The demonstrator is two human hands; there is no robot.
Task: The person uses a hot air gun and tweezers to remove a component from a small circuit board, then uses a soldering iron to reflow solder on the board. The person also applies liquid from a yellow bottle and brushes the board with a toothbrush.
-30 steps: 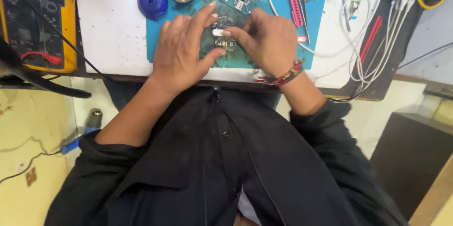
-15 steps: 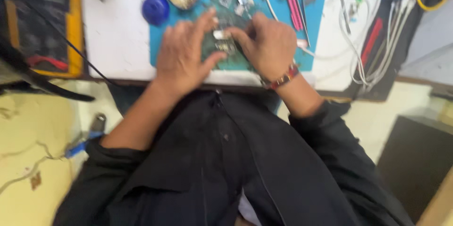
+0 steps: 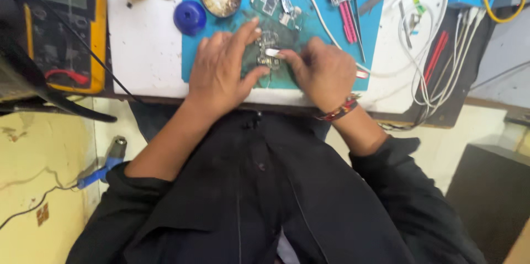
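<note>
Board work on blue mat point(image 3: 309, 76), mid-step.
Left hand point(image 3: 221, 73) lies flat, fingers spread, pinning the small circuit board point(image 3: 268, 49) at the mat's near centre. Right hand point(image 3: 323, 71) pinches a small white strip point(image 3: 273, 52) against it. Looks like seating or peeling; next move needs a steady, fine pull.
</note>
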